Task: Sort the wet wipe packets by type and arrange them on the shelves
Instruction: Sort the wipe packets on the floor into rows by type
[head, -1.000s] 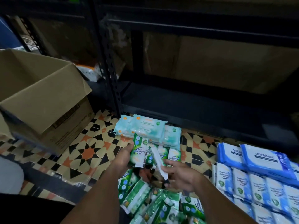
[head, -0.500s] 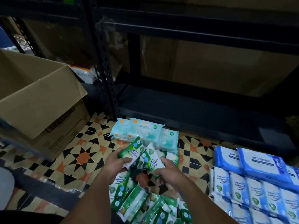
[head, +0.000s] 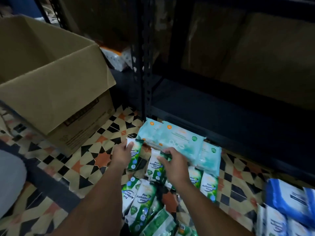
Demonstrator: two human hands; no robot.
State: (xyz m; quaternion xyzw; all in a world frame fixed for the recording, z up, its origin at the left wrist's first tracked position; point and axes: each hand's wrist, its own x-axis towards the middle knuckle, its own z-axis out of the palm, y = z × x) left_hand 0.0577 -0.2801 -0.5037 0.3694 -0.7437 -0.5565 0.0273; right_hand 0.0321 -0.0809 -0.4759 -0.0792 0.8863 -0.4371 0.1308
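Patterned floor tiles [head: 100, 155] carry the sorting. Each hand pinches one green pine wipe packet by its upper end: left hand [head: 121, 155], right hand [head: 173, 165]. Both packets' long axes point toward the dark bottom shelf [head: 221, 106] just ahead.

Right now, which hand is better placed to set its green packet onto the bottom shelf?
Right hand: it holds its green packet nearer the bottom shelf. The left hand is farther left, beyond the shelf post.

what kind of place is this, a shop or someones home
Probably a shop's stockroom: dark metal shelving, an open cardboard box, and many wipe packets of several kinds spread on the tiled floor.
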